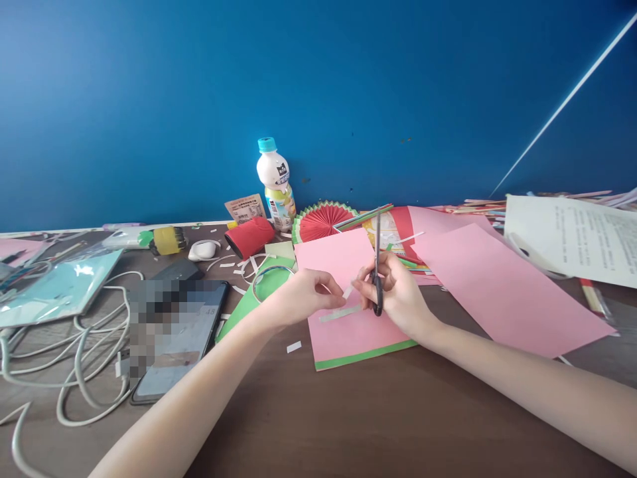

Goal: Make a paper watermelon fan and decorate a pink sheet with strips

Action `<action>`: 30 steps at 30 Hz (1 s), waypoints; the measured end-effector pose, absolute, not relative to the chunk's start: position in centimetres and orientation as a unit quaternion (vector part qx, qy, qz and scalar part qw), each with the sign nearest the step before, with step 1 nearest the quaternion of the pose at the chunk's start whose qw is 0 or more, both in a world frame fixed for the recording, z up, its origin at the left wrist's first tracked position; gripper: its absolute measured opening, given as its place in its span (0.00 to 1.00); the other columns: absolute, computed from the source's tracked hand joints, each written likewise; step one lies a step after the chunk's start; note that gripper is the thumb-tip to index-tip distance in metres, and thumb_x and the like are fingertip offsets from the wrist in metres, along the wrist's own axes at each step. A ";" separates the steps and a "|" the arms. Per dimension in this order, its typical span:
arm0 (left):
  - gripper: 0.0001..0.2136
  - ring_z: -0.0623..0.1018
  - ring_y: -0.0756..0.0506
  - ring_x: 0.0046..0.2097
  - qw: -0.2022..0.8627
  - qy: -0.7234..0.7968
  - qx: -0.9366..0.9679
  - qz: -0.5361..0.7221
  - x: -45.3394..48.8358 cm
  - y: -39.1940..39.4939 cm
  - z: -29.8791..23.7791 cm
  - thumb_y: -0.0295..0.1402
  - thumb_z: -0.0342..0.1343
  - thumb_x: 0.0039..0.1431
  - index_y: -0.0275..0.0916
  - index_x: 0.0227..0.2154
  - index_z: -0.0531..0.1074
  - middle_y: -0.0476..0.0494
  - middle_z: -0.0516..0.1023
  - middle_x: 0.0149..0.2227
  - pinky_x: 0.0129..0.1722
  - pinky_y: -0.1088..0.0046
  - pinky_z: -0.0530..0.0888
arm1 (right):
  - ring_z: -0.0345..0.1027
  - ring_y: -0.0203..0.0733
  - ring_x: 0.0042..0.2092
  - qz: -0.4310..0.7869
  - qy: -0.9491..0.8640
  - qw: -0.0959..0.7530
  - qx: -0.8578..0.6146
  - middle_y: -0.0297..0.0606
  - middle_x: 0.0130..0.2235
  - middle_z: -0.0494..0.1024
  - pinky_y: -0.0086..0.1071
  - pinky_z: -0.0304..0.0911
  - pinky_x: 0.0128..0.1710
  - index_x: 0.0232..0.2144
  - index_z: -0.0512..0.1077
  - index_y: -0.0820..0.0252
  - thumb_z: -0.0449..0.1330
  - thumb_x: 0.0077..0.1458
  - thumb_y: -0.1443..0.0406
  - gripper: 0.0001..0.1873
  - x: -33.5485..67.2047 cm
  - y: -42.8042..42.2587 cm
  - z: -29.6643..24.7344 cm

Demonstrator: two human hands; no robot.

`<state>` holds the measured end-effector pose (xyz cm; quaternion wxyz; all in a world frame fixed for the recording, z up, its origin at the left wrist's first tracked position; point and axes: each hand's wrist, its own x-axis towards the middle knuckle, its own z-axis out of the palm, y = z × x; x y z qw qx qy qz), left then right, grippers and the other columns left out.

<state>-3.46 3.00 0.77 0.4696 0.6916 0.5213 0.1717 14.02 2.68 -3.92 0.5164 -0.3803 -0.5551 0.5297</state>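
My right hand (398, 292) is closed round the black handles of a pair of scissors (377, 255), whose blades point up and away from me. My left hand (306, 295) pinches a small white paper strip (347, 292) and holds it against the scissors. Both hands hover over a pink paper sheet (343, 265) that lies on a green sheet. A longer white strip (341, 313) rests on the pink sheet just below my fingers.
A phone (174, 338) and white cables (84, 372) lie at left. A drink bottle (276, 182), a red roll (249, 237), a red paper fan (323, 221) stand by the blue wall. Another pink sheet (502, 285) and printed paper (572, 239) lie at right.
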 end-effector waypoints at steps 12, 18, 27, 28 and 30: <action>0.06 0.73 0.48 0.30 0.368 0.548 0.746 0.082 -4.4 3.2 1.1 0.36 0.54 0.43 0.41 0.25 0.72 0.50 0.75 0.27 0.28 0.74 0.65 | 0.64 0.28 0.19 0.576 -0.582 0.462 -0.340 0.25 0.32 0.66 0.28 0.58 0.18 0.31 0.55 0.56 0.63 0.46 0.64 0.17 14.2 2.4 -3.9; 0.07 0.73 0.47 0.32 0.371 0.580 0.715 0.119 -4.7 3.7 1.1 0.38 0.55 0.44 0.41 0.24 0.73 0.49 0.76 0.28 0.31 0.73 0.65 | 0.61 0.27 0.17 0.555 -0.576 0.481 -0.358 0.24 0.29 0.65 0.27 0.56 0.16 0.29 0.55 0.56 0.63 0.45 0.64 0.18 13.9 2.4 -3.8; 0.07 0.74 0.47 0.38 0.458 0.602 0.560 0.339 -5.5 5.0 -0.3 0.32 0.55 0.44 0.37 0.29 0.69 0.46 0.75 0.34 0.40 0.70 0.68 | 0.65 0.29 0.19 0.539 -0.536 0.532 -0.373 0.27 0.33 0.68 0.27 0.56 0.16 0.31 0.58 0.57 0.63 0.45 0.63 0.16 14.2 2.8 -3.8; 0.07 0.74 0.47 0.37 0.481 0.593 0.541 0.354 -5.4 5.0 -0.5 0.30 0.54 0.44 0.37 0.29 0.69 0.45 0.75 0.34 0.41 0.69 0.69 | 0.66 0.29 0.20 0.546 -0.529 0.535 -0.369 0.28 0.34 0.68 0.27 0.56 0.17 0.31 0.58 0.57 0.63 0.45 0.63 0.16 14.3 2.9 -3.8; 0.08 0.75 0.48 0.37 0.526 0.574 0.497 0.383 -5.0 4.9 -0.7 0.26 0.53 0.44 0.36 0.31 0.68 0.44 0.76 0.34 0.43 0.69 0.69 | 0.66 0.28 0.21 0.567 -0.509 0.541 -0.355 0.31 0.39 0.70 0.27 0.57 0.18 0.32 0.57 0.56 0.62 0.46 0.63 0.15 14.3 3.1 -3.8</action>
